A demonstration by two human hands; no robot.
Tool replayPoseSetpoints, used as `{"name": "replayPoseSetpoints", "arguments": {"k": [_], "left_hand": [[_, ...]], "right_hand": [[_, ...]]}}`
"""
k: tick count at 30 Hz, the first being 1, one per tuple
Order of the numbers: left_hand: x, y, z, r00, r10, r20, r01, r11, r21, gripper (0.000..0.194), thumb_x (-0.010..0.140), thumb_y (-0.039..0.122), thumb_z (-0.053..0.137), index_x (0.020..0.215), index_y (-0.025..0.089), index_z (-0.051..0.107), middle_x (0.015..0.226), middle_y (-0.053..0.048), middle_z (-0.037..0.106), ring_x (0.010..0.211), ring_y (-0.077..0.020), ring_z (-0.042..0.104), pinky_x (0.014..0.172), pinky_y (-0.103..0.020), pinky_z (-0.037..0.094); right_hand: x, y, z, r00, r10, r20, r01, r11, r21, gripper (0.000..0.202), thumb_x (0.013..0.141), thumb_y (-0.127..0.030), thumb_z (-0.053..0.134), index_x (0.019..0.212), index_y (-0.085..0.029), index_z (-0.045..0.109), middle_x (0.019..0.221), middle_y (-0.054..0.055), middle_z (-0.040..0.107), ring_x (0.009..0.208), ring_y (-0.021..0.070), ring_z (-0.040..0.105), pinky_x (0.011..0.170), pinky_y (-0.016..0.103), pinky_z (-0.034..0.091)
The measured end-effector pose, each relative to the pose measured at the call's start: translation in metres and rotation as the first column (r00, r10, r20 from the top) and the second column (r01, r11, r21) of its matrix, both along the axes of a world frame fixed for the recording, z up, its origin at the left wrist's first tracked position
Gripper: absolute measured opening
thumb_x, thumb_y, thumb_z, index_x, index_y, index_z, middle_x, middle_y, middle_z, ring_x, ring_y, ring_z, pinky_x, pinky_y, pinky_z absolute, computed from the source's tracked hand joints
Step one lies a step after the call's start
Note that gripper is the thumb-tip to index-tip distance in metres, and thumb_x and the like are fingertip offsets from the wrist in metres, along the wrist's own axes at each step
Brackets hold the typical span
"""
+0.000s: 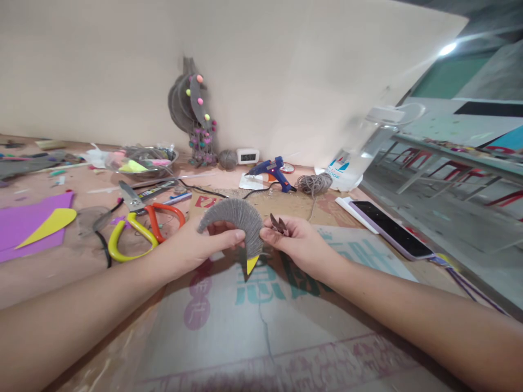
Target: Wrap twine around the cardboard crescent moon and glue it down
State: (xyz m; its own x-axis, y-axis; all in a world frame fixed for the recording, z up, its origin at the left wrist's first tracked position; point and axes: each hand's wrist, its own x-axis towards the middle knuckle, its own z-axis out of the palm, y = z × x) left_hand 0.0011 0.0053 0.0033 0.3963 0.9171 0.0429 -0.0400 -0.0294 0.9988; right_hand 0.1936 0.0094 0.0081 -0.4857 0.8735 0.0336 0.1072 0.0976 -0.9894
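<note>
A curved crescent, wrapped in grey yarn with a bare yellow tip at its lower end, is held up above the cardboard. My left hand grips it from the left, thumb on its inner edge. On the right side, my right hand pinches the crescent's edge between thumb and fingers. Small dark brown pieces stick up from the fingers of that same hand; what they are is hard to make out.
Scissors, a blue glue gun, a yarn coil and a phone lie around the cardboard. Purple sheets are at left. A bottle stands back right; a decorated grey hanging is at the wall.
</note>
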Motion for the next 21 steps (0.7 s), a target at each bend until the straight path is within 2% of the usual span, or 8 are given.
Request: {"name": "replayPoseSetpoints", "arguments": {"k": [4,8,13,16,21], "left_hand": [[-0.0008,0.0006,-0.0012,1.0,-0.012,0.015,0.013,1.0,-0.021,0.008,0.075,0.027,0.063,0.079,0.02,0.063,0.069,0.004,0.063,0.065,-0.0088,0.056,0.063,-0.019,0.045],[-0.0005,0.0005,-0.0045,0.999,0.021,0.026,-0.021,0.999,-0.028,0.02,0.077,0.035,0.06,0.066,0.018,0.061,0.065,0.003,0.061,0.062,-0.0088,0.055,0.06,-0.019,0.045],[0.0018,-0.0001,-0.0006,0.993,0.076,-0.092,-0.071,0.996,0.058,0.016,0.075,0.034,0.062,0.072,0.019,0.062,0.063,0.003,0.062,0.059,-0.0102,0.056,0.055,-0.02,0.044],[0.0029,-0.0005,0.0029,0.98,0.097,-0.172,-0.086,0.994,0.069,0.018,0.077,0.034,0.058,0.068,0.018,0.062,0.06,0.003,0.062,0.057,-0.0109,0.056,0.055,-0.021,0.044],[0.0026,-0.0014,0.0052,0.976,0.109,-0.188,-0.095,0.992,0.078,0.016,0.076,0.034,0.059,0.069,0.019,0.061,0.061,0.003,0.061,0.057,-0.0101,0.056,0.055,-0.02,0.044]], "right_hand": [[0.0004,-0.0003,-0.0001,1.0,-0.008,0.0,0.008,1.0,0.004,0.022,0.079,-0.033,0.056,0.067,-0.016,0.049,0.06,-0.005,0.04,0.055,0.0071,0.035,0.053,0.022,0.027],[0.0001,-0.0012,0.0006,1.0,-0.022,-0.001,0.022,1.0,0.021,0.025,0.079,-0.035,0.058,0.065,-0.016,0.047,0.058,-0.006,0.035,0.053,0.0069,0.031,0.051,0.022,0.025],[-0.001,-0.0017,0.0011,1.0,-0.011,0.011,0.011,1.0,0.011,0.029,0.077,-0.039,0.059,0.063,-0.017,0.046,0.056,-0.007,0.032,0.051,0.0065,0.027,0.051,0.022,0.024],[-0.001,-0.0018,0.001,0.999,-0.035,0.036,0.034,0.999,0.023,0.031,0.076,-0.04,0.06,0.062,-0.017,0.046,0.056,-0.007,0.032,0.051,0.0066,0.027,0.051,0.022,0.024],[-0.0008,-0.002,0.0014,0.996,-0.055,0.071,0.054,0.998,0.028,0.03,0.076,-0.041,0.06,0.063,-0.016,0.048,0.057,-0.007,0.034,0.052,0.007,0.029,0.051,0.023,0.024]]}}
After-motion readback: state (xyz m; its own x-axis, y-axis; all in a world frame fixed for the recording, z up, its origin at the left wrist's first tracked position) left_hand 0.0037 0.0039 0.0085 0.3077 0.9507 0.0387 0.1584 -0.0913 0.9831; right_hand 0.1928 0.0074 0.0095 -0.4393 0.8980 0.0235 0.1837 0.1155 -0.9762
